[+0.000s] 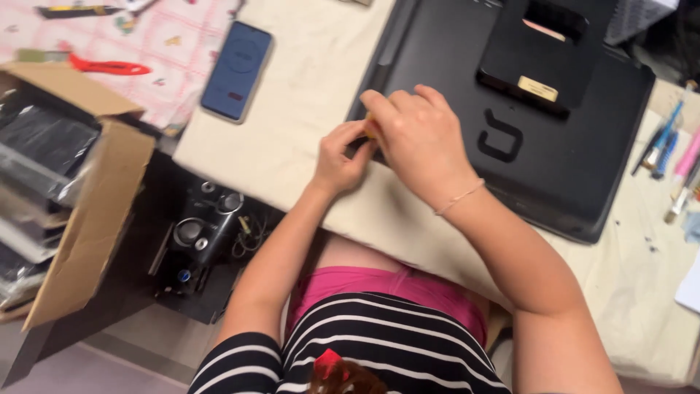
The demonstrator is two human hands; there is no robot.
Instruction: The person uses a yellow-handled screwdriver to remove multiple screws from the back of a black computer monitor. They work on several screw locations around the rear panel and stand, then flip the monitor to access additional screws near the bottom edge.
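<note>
Black monitor back (554,153) lies on the cloth-covered worktop (306,109); left hand (339,157) and right hand (419,138) pinch together at its near-left corner

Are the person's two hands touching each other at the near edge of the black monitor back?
Touching. The head view shows the left hand's fingertips pressed against the right hand at the black monitor back's edge, no gap between.

Both bare forearms reach forward and converge near the table's near edge. The left hand (339,157) is curled, fingertips pinched together and meeting the right hand (415,138), which arches over it, knuckles up, fingers bent down. A thin band circles the right wrist.
</note>
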